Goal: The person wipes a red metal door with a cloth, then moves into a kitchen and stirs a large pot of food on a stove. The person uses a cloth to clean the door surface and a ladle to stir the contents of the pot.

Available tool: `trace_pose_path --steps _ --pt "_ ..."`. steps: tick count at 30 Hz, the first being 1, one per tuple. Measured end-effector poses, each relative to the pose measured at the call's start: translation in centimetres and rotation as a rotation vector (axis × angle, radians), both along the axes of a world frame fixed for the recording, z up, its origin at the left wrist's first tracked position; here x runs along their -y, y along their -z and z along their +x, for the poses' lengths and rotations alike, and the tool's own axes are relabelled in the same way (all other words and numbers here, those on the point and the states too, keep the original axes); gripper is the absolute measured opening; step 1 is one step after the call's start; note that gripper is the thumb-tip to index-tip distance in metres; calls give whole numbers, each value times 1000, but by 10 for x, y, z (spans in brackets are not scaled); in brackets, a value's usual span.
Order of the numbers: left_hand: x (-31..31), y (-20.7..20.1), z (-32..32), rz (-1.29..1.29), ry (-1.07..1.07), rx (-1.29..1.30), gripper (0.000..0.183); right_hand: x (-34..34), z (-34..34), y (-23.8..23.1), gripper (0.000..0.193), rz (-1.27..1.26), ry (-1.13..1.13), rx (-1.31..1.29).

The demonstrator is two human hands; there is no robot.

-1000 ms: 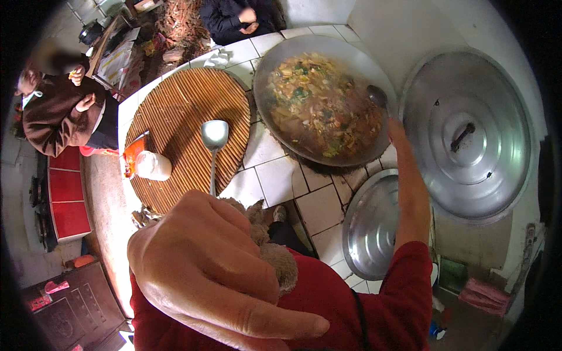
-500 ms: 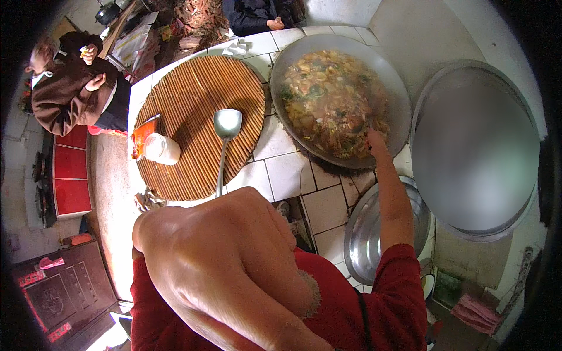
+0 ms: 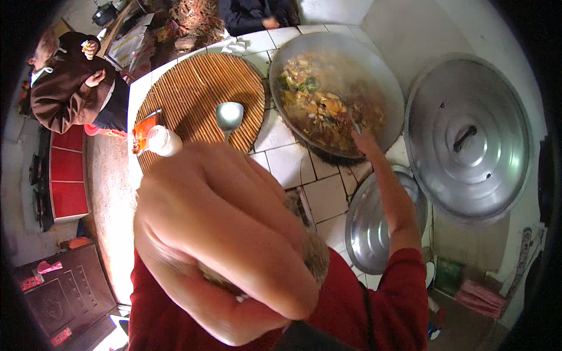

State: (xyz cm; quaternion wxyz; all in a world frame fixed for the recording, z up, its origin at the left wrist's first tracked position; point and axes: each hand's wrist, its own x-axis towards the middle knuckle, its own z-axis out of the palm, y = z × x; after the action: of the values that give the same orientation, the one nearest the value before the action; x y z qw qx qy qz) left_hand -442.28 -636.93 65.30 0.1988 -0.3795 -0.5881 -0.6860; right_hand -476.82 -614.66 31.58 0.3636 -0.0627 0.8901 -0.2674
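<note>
A wide grey wok (image 3: 393, 76), set into the tiled counter, holds a steaming stew (image 3: 310, 111) of vegetables and other chopped food. My right hand (image 3: 366, 144) reaches over the wok's near right rim, closed round the handle of a metal stirring utensil (image 3: 355, 121). Its head is mostly sunk in the food, so its exact kind is unclear. Close to the camera, my left hand (image 3: 225, 228) is curled with the fingers folded in. Rough grey-brown material (image 3: 317, 260) shows beside it, and what the fingers hold, if anything, is hidden.
Left of the wok lies a round slatted mat (image 3: 193, 88) bearing a spatula (image 3: 229, 116), a white jar (image 3: 164, 141) and an orange packet (image 3: 146, 130). A large metal lid (image 3: 468, 169) leans at right; a metal basin (image 3: 374, 234) is nearer. Two people are beyond the counter.
My right hand has shifted left and slightly up with the utensil, and the food has been turned over. The left hand has moved up and turned, showing its curled fingers. Steam has thickened.
</note>
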Motion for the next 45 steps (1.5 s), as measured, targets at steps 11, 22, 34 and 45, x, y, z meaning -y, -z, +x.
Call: trace_pose_path --steps 11,22,34,45 --pt "-5 -11 27 -196 259 -102 28 -125 76 -62 30 162 -721 -1162" --pt "7 -16 78 -174 342 -31 16 -121 122 -33 37 220 -406 -664" --pt "-12 -3 67 -291 269 -115 25 16 104 -1 22 196 -121 -36" --pt "28 99 81 531 -858 630 30 107 1 75 37 -67 222 -41"
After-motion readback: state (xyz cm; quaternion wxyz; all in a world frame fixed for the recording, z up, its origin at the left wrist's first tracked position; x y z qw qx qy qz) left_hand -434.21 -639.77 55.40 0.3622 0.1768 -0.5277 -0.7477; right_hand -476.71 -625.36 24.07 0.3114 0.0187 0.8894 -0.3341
